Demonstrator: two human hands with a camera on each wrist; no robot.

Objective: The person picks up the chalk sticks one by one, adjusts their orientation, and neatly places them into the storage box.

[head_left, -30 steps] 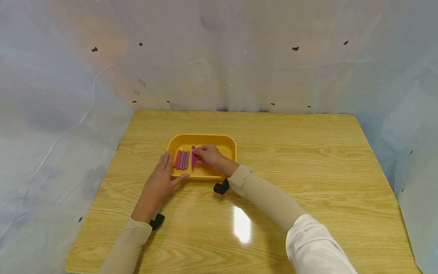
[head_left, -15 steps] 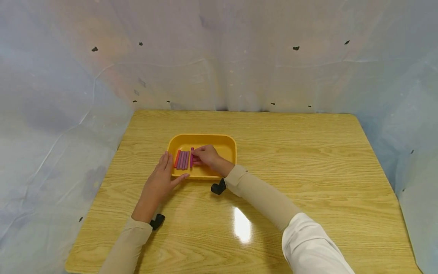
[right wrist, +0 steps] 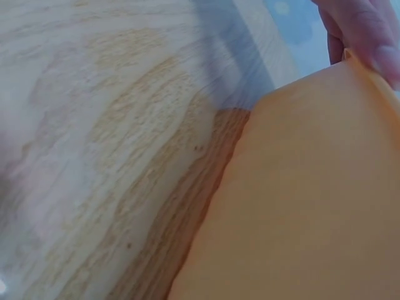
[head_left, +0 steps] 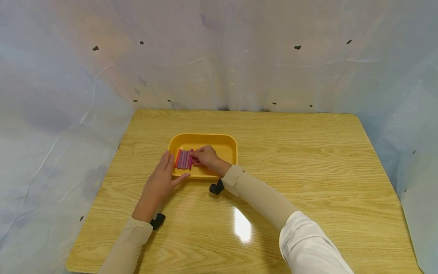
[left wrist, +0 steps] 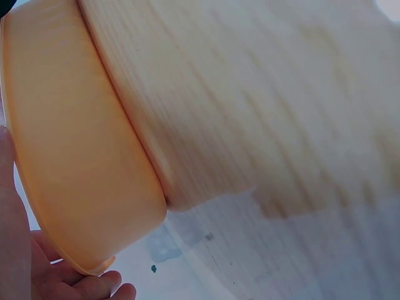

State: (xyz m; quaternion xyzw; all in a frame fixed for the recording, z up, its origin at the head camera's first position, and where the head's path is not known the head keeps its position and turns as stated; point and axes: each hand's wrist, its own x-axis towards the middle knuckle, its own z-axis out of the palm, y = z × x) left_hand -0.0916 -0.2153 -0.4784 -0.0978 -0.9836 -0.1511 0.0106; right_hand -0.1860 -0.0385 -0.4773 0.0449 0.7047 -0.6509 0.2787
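In the head view, a yellow tray (head_left: 223,147) holds a row of slim sticks: one orange-red stick (head_left: 178,158) at the left and several mauve sticks (head_left: 183,159) beside it. At the row's right end my right hand (head_left: 207,156) pinches a magenta stick (head_left: 191,159) between thumb and fingers. My left hand (head_left: 161,180) holds the tray's near left corner, fingers along the left side and thumb on the front rim. The left wrist view shows the tray's outer wall (left wrist: 75,131) with fingers at its rim. In the right wrist view the wall (right wrist: 306,187) also shows.
The tray stands on a wood-grain table (head_left: 301,160). A bright reflection lies on the tabletop in front. Pale patterned sheeting (head_left: 253,68) hangs behind and at the sides. A black wrist-worn device (head_left: 216,187) sits under each wrist.
My right hand has moved a little left with the magenta stick, bringing it up close beside the mauve sticks. My left hand stays at the tray's corner.
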